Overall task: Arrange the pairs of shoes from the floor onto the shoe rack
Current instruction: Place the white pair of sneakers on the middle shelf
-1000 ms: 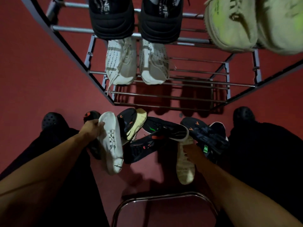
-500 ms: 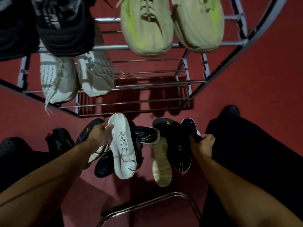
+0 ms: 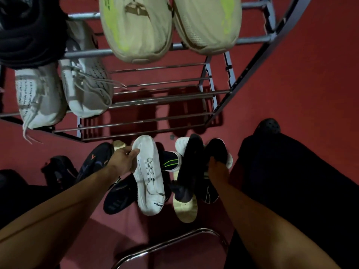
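Observation:
A metal shoe rack (image 3: pixel 165 98) stands ahead on the red floor. Its top tier holds a beige and neon pair (image 3: pixel 139 30) and a black pair (image 3: pixel 29 35); a white knit pair (image 3: pixel 85 86) sits on the tier below. In front of the rack lies a heap of shoes. My left hand (image 3: pixel 124 160) grips a white-soled shoe (image 3: pixel 149 175) turned sole up. My right hand (image 3: pixel 215 167) grips a dark shoe (image 3: pixel 216 152) with a white edge, next to another dark shoe (image 3: pixel 189 164).
Other loose shoes lie in the heap: a dark one with an orange mark (image 3: pixel 93 162), a black one with green stripes (image 3: pixel 171 162), a cream-soled one (image 3: pixel 184 208). A chrome tube (image 3: pixel 171 243) curves below. My dark-clothed knees flank the heap.
The view has swung right and closer to the rack. My left hand keeps its hold on the white-soled shoe. My right hand has moved onto the dark white-edged shoe and taken hold of it.

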A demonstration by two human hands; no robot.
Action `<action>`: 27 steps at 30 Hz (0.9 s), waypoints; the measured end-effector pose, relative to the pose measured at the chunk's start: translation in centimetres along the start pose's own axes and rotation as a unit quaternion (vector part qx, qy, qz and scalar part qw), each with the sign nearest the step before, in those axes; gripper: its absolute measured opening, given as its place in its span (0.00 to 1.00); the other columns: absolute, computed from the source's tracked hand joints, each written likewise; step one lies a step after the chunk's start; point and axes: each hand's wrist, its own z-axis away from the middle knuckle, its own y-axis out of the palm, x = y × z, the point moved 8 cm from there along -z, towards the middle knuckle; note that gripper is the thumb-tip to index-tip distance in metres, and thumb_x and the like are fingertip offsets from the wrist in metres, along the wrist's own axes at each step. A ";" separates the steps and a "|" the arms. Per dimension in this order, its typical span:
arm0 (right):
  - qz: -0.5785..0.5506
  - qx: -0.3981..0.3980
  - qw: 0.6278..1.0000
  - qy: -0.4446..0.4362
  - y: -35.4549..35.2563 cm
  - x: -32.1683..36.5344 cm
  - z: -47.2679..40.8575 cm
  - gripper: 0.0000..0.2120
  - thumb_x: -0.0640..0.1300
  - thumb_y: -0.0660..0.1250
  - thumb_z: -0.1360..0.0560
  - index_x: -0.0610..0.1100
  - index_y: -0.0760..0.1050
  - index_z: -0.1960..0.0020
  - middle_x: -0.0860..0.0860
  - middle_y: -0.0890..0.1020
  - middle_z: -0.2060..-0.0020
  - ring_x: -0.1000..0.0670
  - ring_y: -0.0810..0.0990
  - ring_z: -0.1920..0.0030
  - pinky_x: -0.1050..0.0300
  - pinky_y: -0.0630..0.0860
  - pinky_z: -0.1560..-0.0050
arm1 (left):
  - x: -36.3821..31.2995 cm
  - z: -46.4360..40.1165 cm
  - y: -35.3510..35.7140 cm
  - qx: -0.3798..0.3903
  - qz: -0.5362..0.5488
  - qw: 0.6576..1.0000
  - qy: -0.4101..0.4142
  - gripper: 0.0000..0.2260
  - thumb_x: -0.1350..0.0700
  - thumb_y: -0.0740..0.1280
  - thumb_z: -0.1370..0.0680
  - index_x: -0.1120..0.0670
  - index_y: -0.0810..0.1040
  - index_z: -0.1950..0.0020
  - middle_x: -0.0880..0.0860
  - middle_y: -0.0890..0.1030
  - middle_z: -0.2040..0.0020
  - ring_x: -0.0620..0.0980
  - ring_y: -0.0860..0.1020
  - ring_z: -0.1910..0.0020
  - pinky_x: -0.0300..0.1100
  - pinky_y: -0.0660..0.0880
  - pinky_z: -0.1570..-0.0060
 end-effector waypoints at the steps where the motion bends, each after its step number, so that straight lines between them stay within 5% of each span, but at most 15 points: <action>1: 0.007 -0.065 0.997 -0.032 -2.1 0.7 -0.6 0.23 0.58 0.56 0.20 0.39 0.78 0.49 0.43 0.78 0.60 0.41 0.80 0.58 0.50 0.76 0.54 | 0.1 0.0 0.1 0.000 -0.006 1.000 0.001 0.17 0.55 0.64 0.17 0.57 0.74 0.65 0.59 0.76 0.72 0.46 0.73 0.78 0.41 0.75 0.67; 4: 0.035 -0.098 0.992 -0.069 -6.4 1.7 -2.8 0.13 0.46 0.61 0.20 0.40 0.76 0.43 0.47 0.77 0.56 0.43 0.78 0.54 0.52 0.77 0.54 | 0.4 0.0 0.2 0.002 -0.001 1.000 -0.001 0.17 0.55 0.63 0.17 0.57 0.73 0.66 0.59 0.75 0.70 0.45 0.73 0.79 0.36 0.73 0.72; 8: -0.166 -0.007 0.986 0.028 -6.3 -1.8 -6.7 0.27 0.50 0.64 0.22 0.40 0.60 0.27 0.42 0.70 0.31 0.39 0.72 0.34 0.40 0.70 0.33 | 0.8 0.0 0.4 -0.005 0.001 1.000 -0.013 0.17 0.55 0.63 0.17 0.55 0.74 0.66 0.56 0.76 0.72 0.43 0.73 0.79 0.35 0.75 0.72; 11: -0.152 0.062 0.985 0.049 -5.8 -3.1 -7.2 0.31 0.59 0.65 0.26 0.41 0.67 0.30 0.44 0.76 0.37 0.41 0.77 0.40 0.41 0.73 0.39 | 1.1 -0.2 0.9 -0.003 0.034 0.999 -0.030 0.14 0.56 0.63 0.17 0.56 0.75 0.62 0.51 0.76 0.76 0.42 0.74 0.79 0.34 0.74 0.75; 13: -0.191 0.125 0.971 0.069 -5.0 -3.5 -7.3 0.25 0.57 0.65 0.25 0.40 0.72 0.35 0.44 0.80 0.44 0.43 0.79 0.50 0.43 0.76 0.46 | 1.1 -0.2 1.4 0.013 0.066 0.997 -0.041 0.10 0.56 0.63 0.17 0.56 0.77 0.56 0.49 0.76 0.75 0.43 0.75 0.78 0.34 0.75 0.75; 17: -0.225 0.117 0.964 0.086 -4.7 -5.0 -9.1 0.37 0.65 0.68 0.30 0.45 0.69 0.29 0.43 0.80 0.41 0.41 0.80 0.44 0.44 0.74 0.44 | 1.3 -0.3 1.9 0.032 0.086 0.994 -0.052 0.09 0.54 0.64 0.17 0.57 0.80 0.44 0.58 0.78 0.62 0.54 0.78 0.62 0.40 0.80 0.66; 19: -0.237 0.115 0.961 0.084 -4.3 -5.1 -9.5 0.38 0.69 0.66 0.32 0.45 0.73 0.32 0.47 0.82 0.49 0.45 0.79 0.47 0.45 0.71 0.44 | 1.3 -0.5 1.8 0.027 0.081 0.995 -0.050 0.08 0.54 0.65 0.17 0.55 0.81 0.48 0.55 0.78 0.66 0.52 0.77 0.67 0.40 0.79 0.68; 24: -0.249 0.083 0.961 0.085 -5.1 -3.3 -8.3 0.23 0.61 0.62 0.22 0.42 0.74 0.39 0.47 0.81 0.50 0.48 0.79 0.50 0.51 0.75 0.48 | 0.8 -0.7 2.0 0.026 0.086 0.995 -0.036 0.09 0.55 0.64 0.17 0.54 0.78 0.56 0.48 0.71 0.75 0.41 0.70 0.78 0.35 0.75 0.72; 27: -0.232 0.106 0.965 0.056 -4.6 -2.3 -7.3 0.12 0.55 0.62 0.21 0.48 0.79 0.50 0.49 0.79 0.59 0.54 0.77 0.62 0.60 0.73 0.64 | 0.4 -0.5 2.0 0.026 0.090 0.995 -0.026 0.11 0.56 0.63 0.17 0.54 0.76 0.59 0.48 0.70 0.75 0.40 0.69 0.78 0.34 0.75 0.72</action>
